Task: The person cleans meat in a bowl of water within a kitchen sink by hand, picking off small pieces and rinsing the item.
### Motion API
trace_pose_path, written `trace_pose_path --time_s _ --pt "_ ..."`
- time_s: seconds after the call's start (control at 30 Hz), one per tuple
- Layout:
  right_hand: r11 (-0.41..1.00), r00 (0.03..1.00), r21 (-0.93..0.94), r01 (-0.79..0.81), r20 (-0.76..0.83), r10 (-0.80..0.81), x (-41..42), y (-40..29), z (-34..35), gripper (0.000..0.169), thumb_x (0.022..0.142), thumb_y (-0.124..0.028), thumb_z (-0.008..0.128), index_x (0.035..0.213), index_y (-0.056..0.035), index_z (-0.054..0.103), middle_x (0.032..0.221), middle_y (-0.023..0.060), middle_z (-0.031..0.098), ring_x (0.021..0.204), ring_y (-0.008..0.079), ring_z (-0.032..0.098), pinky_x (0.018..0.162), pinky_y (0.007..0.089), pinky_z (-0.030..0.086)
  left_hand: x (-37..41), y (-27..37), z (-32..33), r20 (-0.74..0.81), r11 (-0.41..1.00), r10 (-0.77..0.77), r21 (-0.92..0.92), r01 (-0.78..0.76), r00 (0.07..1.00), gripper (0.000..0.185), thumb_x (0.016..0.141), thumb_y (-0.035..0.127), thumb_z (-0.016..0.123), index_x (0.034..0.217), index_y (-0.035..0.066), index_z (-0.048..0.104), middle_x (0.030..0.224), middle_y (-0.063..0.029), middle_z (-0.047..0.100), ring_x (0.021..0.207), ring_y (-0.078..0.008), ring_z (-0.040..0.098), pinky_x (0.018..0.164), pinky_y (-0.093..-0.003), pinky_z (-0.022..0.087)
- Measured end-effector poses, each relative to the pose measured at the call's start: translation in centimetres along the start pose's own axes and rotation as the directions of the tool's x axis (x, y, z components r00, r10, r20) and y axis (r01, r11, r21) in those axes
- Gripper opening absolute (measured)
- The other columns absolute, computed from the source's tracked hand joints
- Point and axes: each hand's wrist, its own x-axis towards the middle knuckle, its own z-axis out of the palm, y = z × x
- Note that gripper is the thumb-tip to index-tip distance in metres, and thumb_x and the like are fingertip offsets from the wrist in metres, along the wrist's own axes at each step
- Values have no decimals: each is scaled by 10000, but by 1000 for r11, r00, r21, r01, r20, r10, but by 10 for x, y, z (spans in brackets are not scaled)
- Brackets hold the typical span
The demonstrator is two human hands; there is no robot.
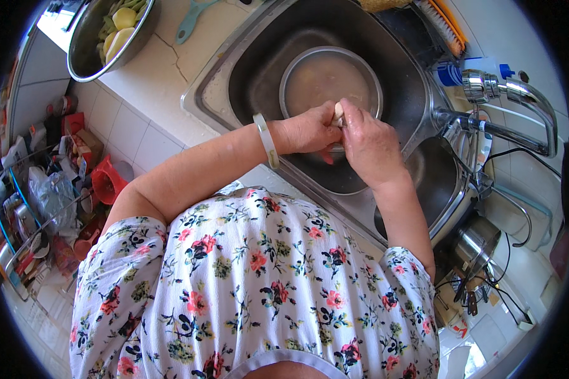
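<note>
My left hand (310,129) and my right hand (371,142) meet over the near rim of a round metal bowl (378,87). Between their fingers they hold a small pale piece of food (338,112), mostly covered, its kind unclear. Cloudy brownish water (329,83) fills the bowl, which stands in the larger basin of a stainless steel sink (258,61). Something reddish (326,155) shows just below my left fingers; I cannot tell what it is. A pale bangle (266,141) circles my left wrist.
At the upper left, a metal bowl (144,35) holds peeled potatoes (118,45) and green beans (105,29), near a light blue peeler (188,23). A chrome faucet (512,132) and a smaller basin (431,175) are to the right. An orange brush (443,26) lies behind the sink.
</note>
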Motion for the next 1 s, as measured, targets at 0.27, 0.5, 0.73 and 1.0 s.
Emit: trace_pose_path --time_s 0.27,0.5,0.73,1.0 --pt "992 997 112 -55 64 48 2 7 7 87 811 -88 538 882 -38 525 783 183 620 716 345 621 627 420 504 -1 0 -2 -84 972 -62 223 79 995 212 891 84 460 1085 2 438 914 -115 596 630 -143 586 496 -253 522" --pt "812 980 551 -193 141 138 1 24 8 96 811 -57 505 866 -20 574 730 202 592 652 338 596 596 384 476 -7 -4 -10 66 992 -109 75 104 992 248 847 53 455 1087 -4 430 834 -83 558 580 -142 565 535 -276 534" --pt "182 866 860 -476 423 268 -3 31 12 80 877 -47 502 890 -4 568 719 22 608 614 61 552 533 210 441 -8 -4 -14 137 983 -106 -132 125 985 302 877 70 488 1159 1 405 855 -81 563 616 -129 576 584 -271 541" --pt "498 892 797 -341 107 440 -13 31 23 52 847 -32 564 839 19 561 693 -3 572 629 22 482 543 206 412 5 -22 -6 -167 958 279 113 -263 946 281 901 86 521 1168 27 454 872 -80 606 747 -103 591 651 -248 520"
